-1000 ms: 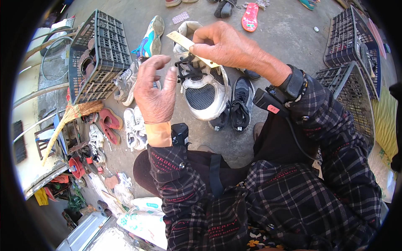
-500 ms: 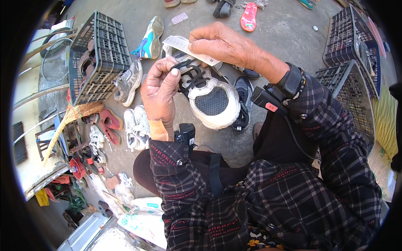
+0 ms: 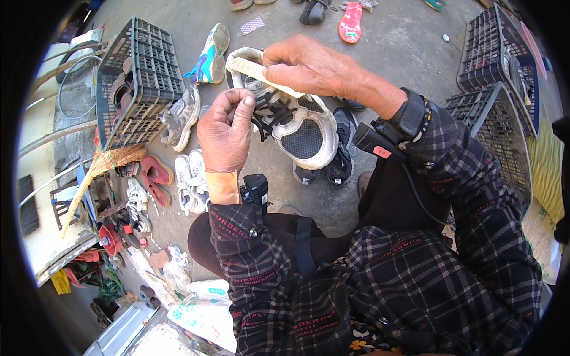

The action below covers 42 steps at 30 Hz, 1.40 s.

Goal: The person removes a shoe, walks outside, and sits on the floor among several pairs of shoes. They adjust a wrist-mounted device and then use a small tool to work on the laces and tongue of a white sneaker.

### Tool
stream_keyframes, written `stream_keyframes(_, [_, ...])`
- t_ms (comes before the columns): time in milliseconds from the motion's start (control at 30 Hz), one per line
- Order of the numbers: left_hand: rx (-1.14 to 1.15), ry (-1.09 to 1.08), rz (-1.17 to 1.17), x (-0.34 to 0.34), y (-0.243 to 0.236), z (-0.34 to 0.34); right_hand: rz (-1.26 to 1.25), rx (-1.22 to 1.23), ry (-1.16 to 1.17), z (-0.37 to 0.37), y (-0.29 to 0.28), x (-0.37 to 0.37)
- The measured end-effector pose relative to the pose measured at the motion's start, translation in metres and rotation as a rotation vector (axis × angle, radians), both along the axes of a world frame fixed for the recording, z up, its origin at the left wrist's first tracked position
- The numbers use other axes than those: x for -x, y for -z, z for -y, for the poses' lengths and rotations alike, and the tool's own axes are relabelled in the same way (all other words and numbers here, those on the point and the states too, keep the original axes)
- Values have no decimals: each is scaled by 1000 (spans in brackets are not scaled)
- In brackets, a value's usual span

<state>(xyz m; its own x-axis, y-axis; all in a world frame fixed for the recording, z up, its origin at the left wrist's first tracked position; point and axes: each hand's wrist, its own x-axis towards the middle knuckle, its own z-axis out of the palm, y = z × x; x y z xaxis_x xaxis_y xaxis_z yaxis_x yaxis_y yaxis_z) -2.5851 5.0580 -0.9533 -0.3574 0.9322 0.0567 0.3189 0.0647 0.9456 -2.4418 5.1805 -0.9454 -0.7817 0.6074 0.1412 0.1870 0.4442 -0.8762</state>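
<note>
White sneaker [image 3: 297, 127] hangs between both: left hand [image 3: 225, 133] pinches laces, right hand [image 3: 309, 65] grips tongue.

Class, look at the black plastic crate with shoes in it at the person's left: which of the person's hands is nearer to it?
Left. The left hand pinches the sneaker's laces just right of the black crate; the right hand grips the sneaker farther right.

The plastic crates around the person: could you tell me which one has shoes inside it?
The dark crate on the left, tipped on its side by the broom, shows footwear inside; the stacked crates on the right show none.
</note>
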Motion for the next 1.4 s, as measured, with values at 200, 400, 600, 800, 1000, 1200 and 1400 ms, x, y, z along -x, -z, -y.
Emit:
stream_keyframes(200, [-76, -49, 115, -7, 2, -1, -37, 65, -26, 2, 4, 0])
stream_keyframes(400, [-103, -96, 253, -11, -1, 0, -33, 122, -89, 2, -2, -1])
stream_keyframes(600, [-57, -121, 131, -1, -5, 0, -232, 239, -48, -4, 10, 1])
stream_keyframes(800, [25, -190, -158, 10, -3, 7, 57, 435, 267, -40, 79, 0])
stream_keyframes(1000, [235, -236, -28, 39, 1, 11, 728, 332, -27, -20, 169, -2])
stream_keyframes(1200, [271, -172, 100, 66, 6, 24, 1069, -98, -421, 19, 185, 23])
stream_keyframes(1400, [225, -265, 135, 83, 10, 20, -62, 16, -61, 3, 121, 59])
